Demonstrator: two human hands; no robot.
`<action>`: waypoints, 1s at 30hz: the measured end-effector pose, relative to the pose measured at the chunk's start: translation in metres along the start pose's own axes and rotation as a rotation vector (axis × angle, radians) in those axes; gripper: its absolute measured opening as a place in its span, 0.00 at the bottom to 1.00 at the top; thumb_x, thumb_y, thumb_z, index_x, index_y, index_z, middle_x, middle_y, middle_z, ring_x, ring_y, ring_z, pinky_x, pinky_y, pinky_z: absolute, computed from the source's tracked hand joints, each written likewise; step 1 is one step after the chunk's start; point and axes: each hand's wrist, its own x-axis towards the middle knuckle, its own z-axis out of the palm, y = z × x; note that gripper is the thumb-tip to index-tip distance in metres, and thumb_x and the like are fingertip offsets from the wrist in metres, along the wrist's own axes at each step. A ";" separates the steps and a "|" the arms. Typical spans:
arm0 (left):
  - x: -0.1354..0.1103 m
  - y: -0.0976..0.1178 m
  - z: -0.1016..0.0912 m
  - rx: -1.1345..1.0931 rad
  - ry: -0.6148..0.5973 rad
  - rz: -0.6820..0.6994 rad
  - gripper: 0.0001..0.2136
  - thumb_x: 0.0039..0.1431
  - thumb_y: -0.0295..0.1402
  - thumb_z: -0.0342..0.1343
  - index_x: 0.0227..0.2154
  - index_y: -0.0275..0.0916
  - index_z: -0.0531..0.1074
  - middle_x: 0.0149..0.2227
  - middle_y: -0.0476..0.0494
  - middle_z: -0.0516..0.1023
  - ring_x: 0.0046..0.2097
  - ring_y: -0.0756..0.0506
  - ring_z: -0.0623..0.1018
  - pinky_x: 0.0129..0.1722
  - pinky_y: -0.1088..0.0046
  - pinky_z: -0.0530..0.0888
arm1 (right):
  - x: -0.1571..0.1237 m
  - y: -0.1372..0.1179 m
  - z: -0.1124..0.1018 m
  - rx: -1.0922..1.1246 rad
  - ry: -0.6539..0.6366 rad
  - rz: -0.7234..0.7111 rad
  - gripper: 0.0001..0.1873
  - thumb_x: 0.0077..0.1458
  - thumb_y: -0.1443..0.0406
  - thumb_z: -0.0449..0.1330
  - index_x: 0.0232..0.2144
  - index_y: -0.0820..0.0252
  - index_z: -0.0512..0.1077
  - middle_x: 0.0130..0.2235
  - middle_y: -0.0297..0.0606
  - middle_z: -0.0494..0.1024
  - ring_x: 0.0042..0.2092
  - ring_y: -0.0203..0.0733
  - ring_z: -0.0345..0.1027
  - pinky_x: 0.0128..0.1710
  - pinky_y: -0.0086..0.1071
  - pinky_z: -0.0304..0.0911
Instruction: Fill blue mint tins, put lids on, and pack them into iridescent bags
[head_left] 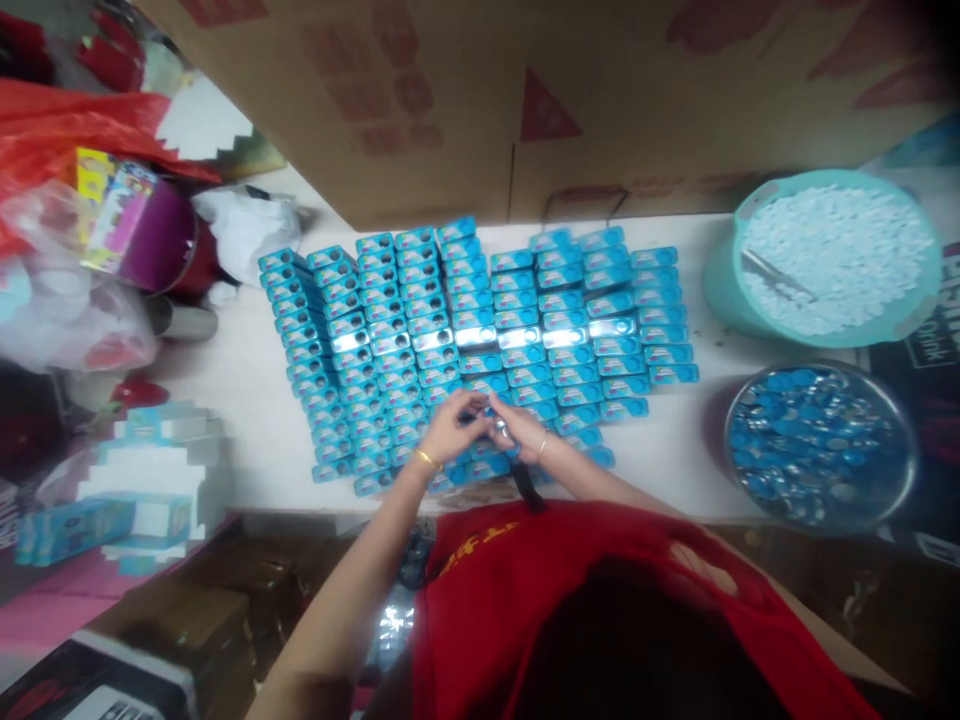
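cardboard box wall (465, 100) beyond both hands | rows of blue tins (480, 330) under and beyond hands | teal bucket (724, 280), metal bowl (904, 470) off right hand's side | left hand (448, 428), right hand (525, 430) touching, fingers pinched on small tin (491, 412)

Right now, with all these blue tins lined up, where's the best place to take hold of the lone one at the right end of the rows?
Take the end tin by its two long edges, coming from above and the open right side. It lies flat, with bare table to its right and neighbours only on the left and above, so a pinching grip fits there.
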 end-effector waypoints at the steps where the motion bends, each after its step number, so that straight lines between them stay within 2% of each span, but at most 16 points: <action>1: -0.002 0.001 0.004 0.018 0.012 0.000 0.08 0.54 0.35 0.56 0.35 0.38 0.73 0.33 0.46 0.73 0.36 0.48 0.72 0.39 0.73 0.69 | 0.002 0.000 0.003 -0.008 0.005 0.001 0.29 0.49 0.42 0.59 0.18 0.61 0.64 0.13 0.27 0.61 0.12 0.26 0.47 0.12 0.24 0.40; 3: 0.002 0.000 0.006 0.083 0.084 -0.045 0.05 0.56 0.32 0.52 0.30 0.38 0.72 0.31 0.46 0.72 0.35 0.48 0.71 0.39 0.73 0.69 | 0.006 -0.001 0.008 -0.001 0.027 0.004 0.26 0.50 0.44 0.60 0.21 0.62 0.67 0.14 0.28 0.63 0.12 0.26 0.48 0.12 0.24 0.40; 4: 0.007 -0.003 0.004 0.103 0.141 -0.084 0.05 0.56 0.31 0.51 0.30 0.38 0.72 0.31 0.46 0.72 0.34 0.48 0.71 0.39 0.73 0.69 | 0.008 -0.002 0.010 0.018 0.029 0.011 0.24 0.51 0.46 0.59 0.23 0.63 0.68 0.15 0.28 0.64 0.13 0.26 0.49 0.12 0.24 0.39; 6: 0.023 -0.012 -0.005 0.141 0.249 -0.200 0.05 0.56 0.32 0.51 0.32 0.38 0.71 0.31 0.46 0.74 0.34 0.48 0.73 0.38 0.73 0.69 | 0.011 -0.006 0.011 0.081 0.003 0.032 0.20 0.54 0.51 0.58 0.29 0.63 0.71 0.18 0.30 0.67 0.14 0.27 0.50 0.12 0.24 0.39; 8: 0.042 -0.021 -0.019 0.244 0.300 -0.352 0.06 0.55 0.34 0.54 0.32 0.38 0.71 0.31 0.45 0.76 0.33 0.47 0.74 0.36 0.73 0.69 | 0.012 -0.011 0.009 0.144 -0.039 0.034 0.15 0.56 0.56 0.57 0.34 0.63 0.72 0.22 0.31 0.70 0.15 0.27 0.51 0.13 0.24 0.41; 10: 0.061 -0.027 -0.032 0.405 0.237 -0.482 0.07 0.53 0.36 0.56 0.30 0.38 0.72 0.31 0.42 0.77 0.35 0.44 0.76 0.36 0.72 0.69 | 0.013 -0.015 0.005 0.163 -0.065 0.016 0.12 0.56 0.59 0.57 0.36 0.62 0.72 0.25 0.33 0.71 0.16 0.27 0.52 0.14 0.24 0.43; 14: 0.087 -0.027 -0.045 0.656 -0.017 -0.622 0.13 0.52 0.44 0.58 0.28 0.37 0.75 0.38 0.31 0.79 0.43 0.36 0.78 0.39 0.67 0.70 | 0.017 -0.015 -0.002 0.123 -0.073 -0.037 0.16 0.55 0.55 0.58 0.37 0.62 0.73 0.26 0.33 0.72 0.16 0.26 0.50 0.14 0.25 0.41; 17: 0.096 -0.026 -0.047 0.733 -0.070 -0.649 0.18 0.51 0.48 0.58 0.33 0.36 0.77 0.41 0.27 0.78 0.45 0.33 0.77 0.40 0.64 0.71 | 0.021 -0.014 -0.002 0.095 -0.067 -0.056 0.20 0.54 0.51 0.59 0.36 0.63 0.73 0.24 0.32 0.71 0.15 0.26 0.49 0.14 0.25 0.40; 20: 0.098 -0.021 -0.049 0.764 -0.101 -0.662 0.20 0.50 0.48 0.59 0.35 0.35 0.77 0.42 0.26 0.78 0.46 0.32 0.77 0.41 0.64 0.71 | 0.022 -0.016 0.001 0.067 -0.068 -0.030 0.26 0.54 0.44 0.56 0.34 0.63 0.73 0.23 0.33 0.70 0.15 0.27 0.50 0.13 0.25 0.40; 22: 0.093 -0.015 -0.050 0.780 -0.098 -0.622 0.17 0.52 0.46 0.58 0.34 0.36 0.76 0.41 0.28 0.78 0.46 0.34 0.77 0.41 0.65 0.71 | 0.021 -0.019 0.004 0.073 -0.063 0.009 0.31 0.54 0.41 0.52 0.34 0.63 0.72 0.22 0.33 0.70 0.15 0.27 0.51 0.12 0.25 0.39; 23: 0.087 -0.010 -0.049 0.764 -0.077 -0.555 0.15 0.53 0.44 0.57 0.35 0.36 0.76 0.39 0.30 0.78 0.44 0.35 0.77 0.41 0.66 0.71 | 0.020 -0.021 0.005 0.082 -0.056 0.025 0.32 0.54 0.39 0.50 0.34 0.63 0.71 0.22 0.33 0.70 0.14 0.27 0.51 0.12 0.25 0.39; 25: 0.071 -0.001 -0.042 0.647 -0.037 -0.325 0.13 0.55 0.41 0.56 0.37 0.38 0.75 0.37 0.36 0.78 0.41 0.40 0.77 0.39 0.69 0.70 | 0.019 -0.024 0.007 0.099 -0.036 0.041 0.34 0.54 0.37 0.47 0.32 0.62 0.70 0.22 0.33 0.69 0.14 0.27 0.51 0.12 0.24 0.40; 27: 0.053 0.007 -0.031 0.480 -0.054 -0.074 0.11 0.54 0.37 0.56 0.39 0.40 0.73 0.36 0.41 0.76 0.39 0.44 0.75 0.39 0.71 0.70 | 0.019 -0.026 0.010 0.113 -0.019 0.034 0.33 0.54 0.37 0.46 0.30 0.61 0.68 0.19 0.31 0.67 0.14 0.27 0.51 0.11 0.24 0.40; 28: 0.045 0.011 -0.024 0.418 -0.073 0.008 0.09 0.53 0.35 0.56 0.37 0.40 0.73 0.36 0.43 0.75 0.38 0.45 0.74 0.39 0.71 0.70 | 0.019 -0.026 0.012 0.115 -0.011 0.026 0.33 0.53 0.37 0.47 0.29 0.60 0.67 0.17 0.29 0.65 0.13 0.27 0.51 0.11 0.23 0.40; 30: 0.036 0.014 -0.014 0.361 -0.078 0.063 0.05 0.52 0.29 0.55 0.32 0.39 0.72 0.35 0.44 0.73 0.38 0.46 0.73 0.39 0.72 0.69 | 0.022 -0.027 0.015 0.105 0.025 -0.002 0.31 0.52 0.37 0.50 0.28 0.60 0.65 0.13 0.25 0.59 0.13 0.28 0.50 0.11 0.23 0.41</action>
